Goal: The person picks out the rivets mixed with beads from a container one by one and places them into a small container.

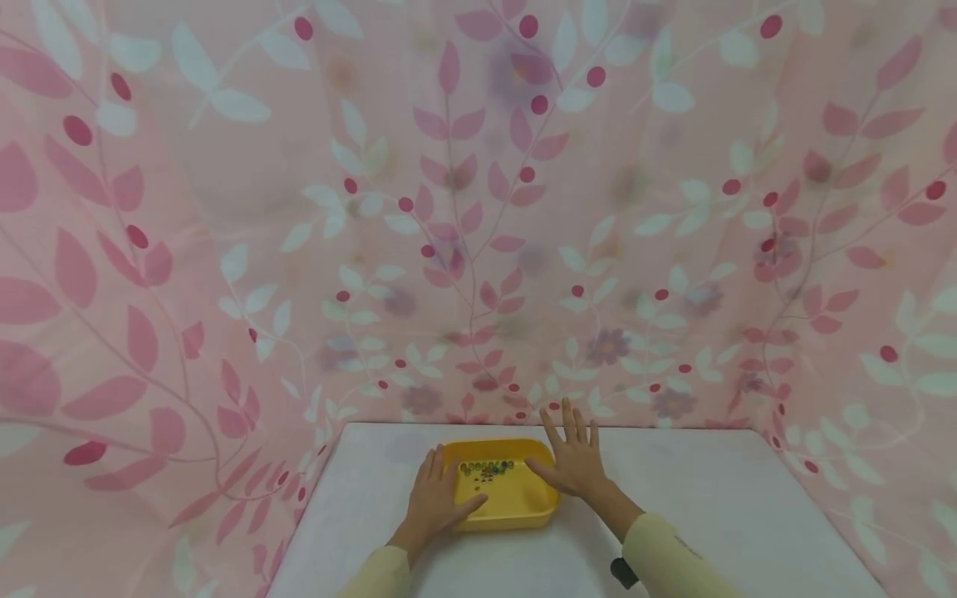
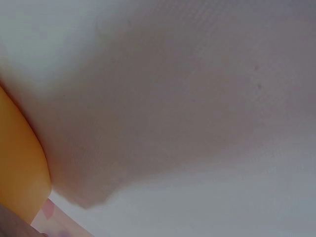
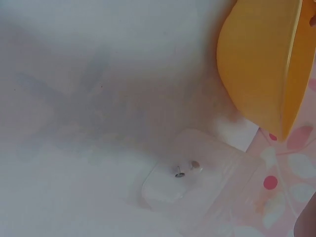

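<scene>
Sleeves (image 1: 673, 555) nearest; left hand (image 1: 434, 502), right hand (image 1: 574, 465) outspread at side edges of yellow tray (image 1: 516, 500); table (image 1: 710, 507) wider rightward.

A yellow tray (image 1: 519, 500) sits upright, small glassy balls (image 1: 478, 467) clustered toward its far side.

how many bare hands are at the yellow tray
2. The left bare hand is at the left side of the shallow yellow rectangular tray; the right bare hand is at its right side. Neither is hidden in the head view.

Pale yellow sleeves (image 1: 671, 558), small marking (image 1: 685, 547) on right
</scene>
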